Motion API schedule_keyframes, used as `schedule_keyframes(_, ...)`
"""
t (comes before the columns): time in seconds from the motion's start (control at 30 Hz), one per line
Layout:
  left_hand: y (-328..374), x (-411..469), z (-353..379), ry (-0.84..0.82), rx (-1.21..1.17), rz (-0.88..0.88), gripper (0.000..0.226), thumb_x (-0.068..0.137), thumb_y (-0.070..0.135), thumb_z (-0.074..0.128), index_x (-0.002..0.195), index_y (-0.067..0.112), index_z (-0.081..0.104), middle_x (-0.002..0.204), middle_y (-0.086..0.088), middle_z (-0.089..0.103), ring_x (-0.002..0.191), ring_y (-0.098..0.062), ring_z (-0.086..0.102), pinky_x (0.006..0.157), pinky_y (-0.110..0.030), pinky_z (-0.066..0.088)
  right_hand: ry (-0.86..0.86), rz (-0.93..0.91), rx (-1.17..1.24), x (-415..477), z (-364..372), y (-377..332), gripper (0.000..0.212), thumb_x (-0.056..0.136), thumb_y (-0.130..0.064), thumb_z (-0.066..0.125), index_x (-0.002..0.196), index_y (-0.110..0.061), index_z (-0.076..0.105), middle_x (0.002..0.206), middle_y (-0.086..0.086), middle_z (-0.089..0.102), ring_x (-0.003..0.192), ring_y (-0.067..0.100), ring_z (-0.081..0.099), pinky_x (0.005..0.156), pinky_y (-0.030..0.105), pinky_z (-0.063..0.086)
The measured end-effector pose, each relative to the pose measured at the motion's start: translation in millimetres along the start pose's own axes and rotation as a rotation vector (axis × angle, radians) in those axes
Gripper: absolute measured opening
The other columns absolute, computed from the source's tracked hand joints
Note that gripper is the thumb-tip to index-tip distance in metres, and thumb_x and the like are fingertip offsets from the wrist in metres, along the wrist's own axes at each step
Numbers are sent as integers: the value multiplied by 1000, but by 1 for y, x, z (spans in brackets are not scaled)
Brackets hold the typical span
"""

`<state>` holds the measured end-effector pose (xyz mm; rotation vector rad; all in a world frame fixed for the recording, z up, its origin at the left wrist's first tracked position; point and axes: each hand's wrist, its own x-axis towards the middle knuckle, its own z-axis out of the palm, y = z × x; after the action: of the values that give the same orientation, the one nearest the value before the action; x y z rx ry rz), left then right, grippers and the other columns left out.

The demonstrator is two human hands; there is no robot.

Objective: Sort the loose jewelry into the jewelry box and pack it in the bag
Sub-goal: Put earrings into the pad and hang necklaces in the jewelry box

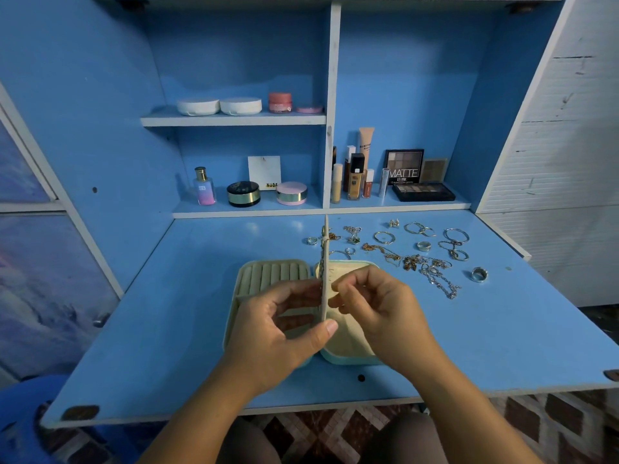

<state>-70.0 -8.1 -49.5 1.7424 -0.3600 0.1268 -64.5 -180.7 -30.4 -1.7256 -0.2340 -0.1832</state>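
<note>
jewelry box [268,272] open, near-centre of counter [167,313] | left hand [284,333] and right hand [378,313] both pinch its upright divider flap [325,262] | loose jewelry [412,259] far-right of box, partly behind flap | cosmetics [355,175] on far shelf

On the lower shelf, in the right compartment, an upright eyeshadow palette [403,165] leaning on the back wall reads "MATTE" in large white letters; the smaller lines beneath are too fine to read. In the left compartment, a white card [264,172] at the back reads "NUDE" along its lower edge, and the perfume bottle [203,189] near the shelf's left end bears "SB". Print on the other cosmetics is illegible.
</note>
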Motion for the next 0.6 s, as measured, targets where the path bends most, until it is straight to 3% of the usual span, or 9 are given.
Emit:
schedule_keyframes(0.17,0,0,-1,-12,-13,8,45,66,38,80,109,28,70,104,5,74,101,-15,70,86,-33,58,-17,-22,102,2,5,-3,13,89,0,59,80,-8,61,58,-5,66,58,3,65,60,14,49)
schedule_keyframes(0.6,0,1,-2,-19,5,14,43,68,40,79,109,32,70,106,8,73,103,-15,69,87,-35,58,-38,9,112,8,4,-3,12,88,-1,61,78,-7,62,59,2,66,59,11,67,62,22,53)
